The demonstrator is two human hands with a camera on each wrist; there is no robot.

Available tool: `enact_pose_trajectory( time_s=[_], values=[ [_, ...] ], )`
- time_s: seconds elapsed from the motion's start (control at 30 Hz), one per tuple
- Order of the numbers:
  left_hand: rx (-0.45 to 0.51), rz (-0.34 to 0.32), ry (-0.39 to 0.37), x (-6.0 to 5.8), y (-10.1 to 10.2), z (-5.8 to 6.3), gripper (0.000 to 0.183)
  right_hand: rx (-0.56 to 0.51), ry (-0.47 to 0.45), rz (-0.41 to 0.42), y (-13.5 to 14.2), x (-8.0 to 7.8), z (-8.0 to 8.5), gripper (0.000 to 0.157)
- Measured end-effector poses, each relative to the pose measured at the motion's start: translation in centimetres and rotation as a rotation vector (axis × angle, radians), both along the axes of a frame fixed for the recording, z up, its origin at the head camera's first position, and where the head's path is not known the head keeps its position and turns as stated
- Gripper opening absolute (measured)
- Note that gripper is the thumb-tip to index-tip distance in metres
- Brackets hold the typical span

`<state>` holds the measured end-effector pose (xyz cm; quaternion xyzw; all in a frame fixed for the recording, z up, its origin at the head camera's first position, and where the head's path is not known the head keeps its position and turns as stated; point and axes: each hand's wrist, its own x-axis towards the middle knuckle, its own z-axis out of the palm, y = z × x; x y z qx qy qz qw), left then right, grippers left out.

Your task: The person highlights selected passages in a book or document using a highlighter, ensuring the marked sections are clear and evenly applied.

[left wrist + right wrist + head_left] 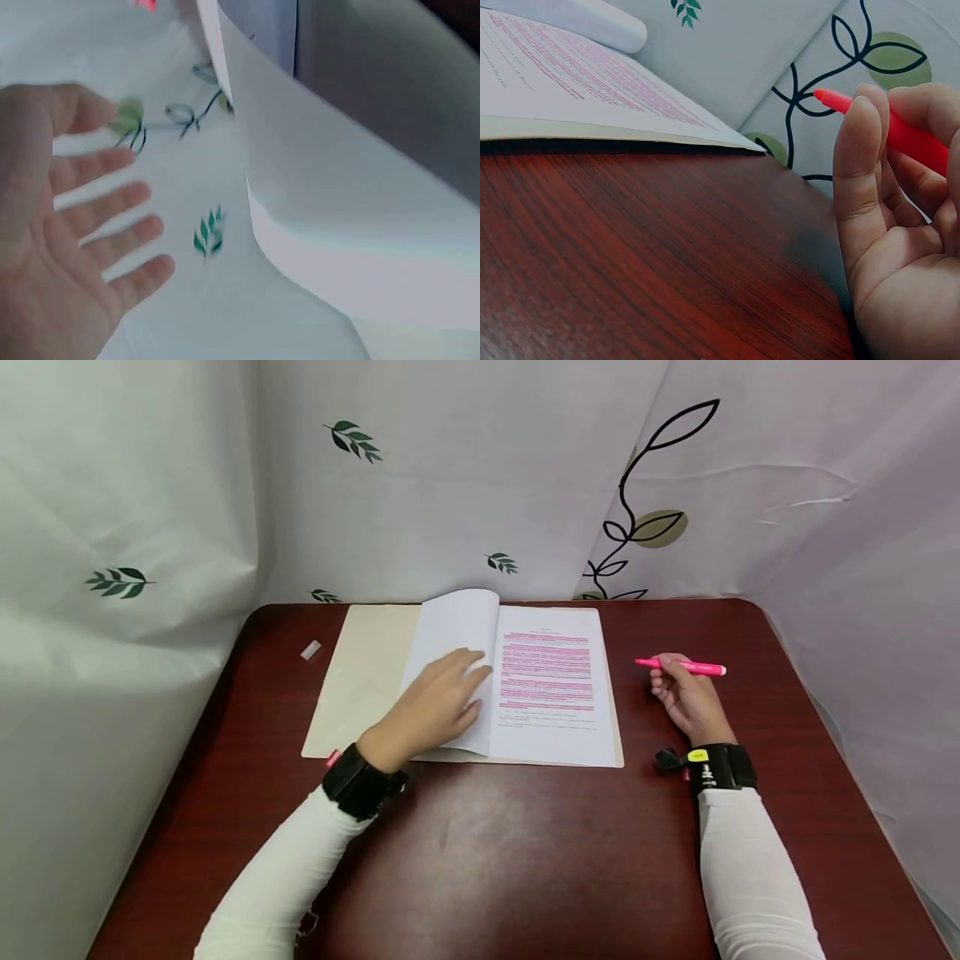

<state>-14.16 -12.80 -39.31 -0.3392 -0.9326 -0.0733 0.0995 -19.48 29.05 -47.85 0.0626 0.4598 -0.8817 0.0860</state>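
Observation:
A stapled-looking stack of printed sheets lies spread in the middle of the table, its right-hand page (551,685) marked with pink highlighted lines over most of the text. The turned left page (457,622) is blank and curls up at its far edge. Over that left page is my left hand (438,697), fingers spread and nothing in them; in the left wrist view the curled page (337,180) stands beside the fingers. To the right of the papers, my right hand (686,693) pinches a pink highlighter (705,668) between thumb and fingers, its tip (825,97) pointing left.
Beneath the sheets lies an open cream folder (360,693). A small white eraser-like block (311,650) sits left of it. The dark red wooden table (480,860) meets a white leaf-patterned curtain (435,485) at the back and sides.

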Motion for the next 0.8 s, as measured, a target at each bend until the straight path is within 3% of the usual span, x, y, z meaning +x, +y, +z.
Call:
enact_pose_trajectory(
  time_s=[0.13, 0.23, 0.33, 0.43, 0.63, 0.8],
  values=[
    [-0.164, -0.089, -0.155, -1.2, 2.0, -0.5, 0.055, -0.003, -0.001, 0.003, 0.1, 0.0, -0.1, 0.013],
    [-0.247, -0.063, -0.268, -2.0, 2.8, -1.4, 0.062, -0.017, 0.012, 0.007, 0.1, -0.1, -0.2, 0.015],
    [-0.260, -0.014, -0.353, -2.3, 2.7, -2.2, 0.071, -0.027, 0.015, 0.011, 0.0, -0.1, -0.3, 0.015],
    [-0.227, 0.006, -0.388, -2.3, 2.3, -2.8, 0.076, -0.022, 0.019, 0.013, 0.2, -0.2, -0.2, 0.015],
    [-0.168, 0.019, -0.383, -1.7, 1.4, -3.7, 0.083, -0.028, 0.042, 0.018, 0.4, -0.2, -0.2, 0.017],
    [-0.172, 0.032, -0.457, -1.0, 0.3, -4.4, 0.114, -0.032, 0.039, 0.022, 0.2, -0.2, -0.3, 0.018]
  ],
)
